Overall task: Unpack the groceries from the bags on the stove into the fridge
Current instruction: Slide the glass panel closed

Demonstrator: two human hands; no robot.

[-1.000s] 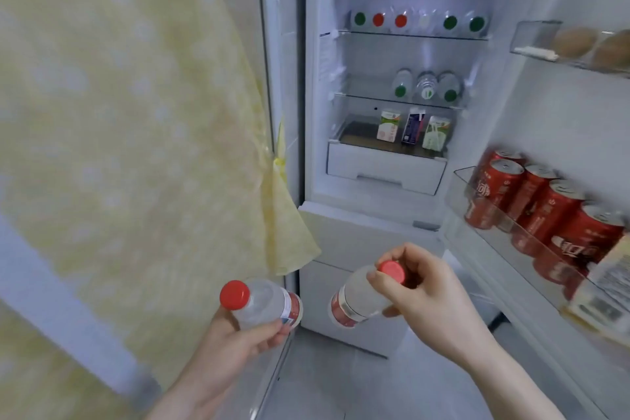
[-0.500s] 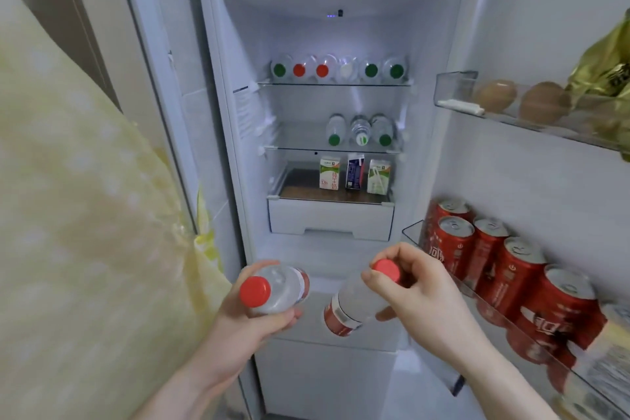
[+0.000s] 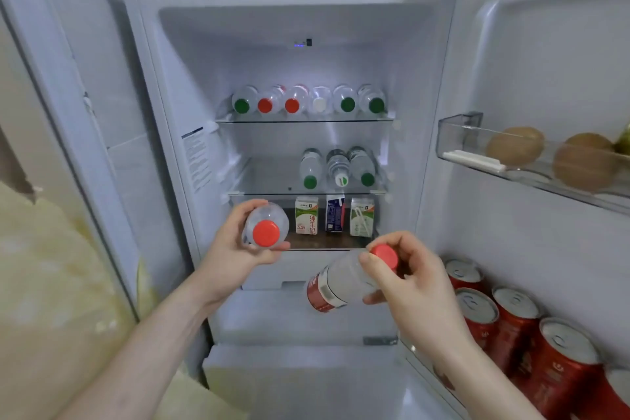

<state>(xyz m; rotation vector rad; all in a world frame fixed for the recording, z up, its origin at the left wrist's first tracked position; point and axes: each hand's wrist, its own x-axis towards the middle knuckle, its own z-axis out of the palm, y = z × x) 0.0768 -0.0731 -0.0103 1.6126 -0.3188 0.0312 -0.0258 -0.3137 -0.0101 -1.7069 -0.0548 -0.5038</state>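
I stand before the open fridge (image 3: 177, 85). My left hand (image 3: 235, 249) grips a clear water bottle with a red cap (image 3: 266, 232), cap towards me, level with the carton shelf. My right hand (image 3: 412, 283) holds a second red-capped bottle (image 3: 337, 283) by its neck, the body tilted down to the left. Several bottles lie on the top glass shelf (image 3: 303, 120). Three more bottles (image 3: 337, 167) lie on the right half of the middle shelf, whose left half is bare.
Three small cartons (image 3: 334, 218) stand on the lower shelf above a white drawer. The open door on the right carries red cans (image 3: 511, 324) in a low rack and kiwis (image 3: 514, 147) in an upper rack. A yellow cloth (image 3: 51, 283) hangs at the left.
Both hands have risen towards the fridge shelves with their bottles. The left bottle went up furthest. My view has tilted up and the yellow cloth has slid out to the left.
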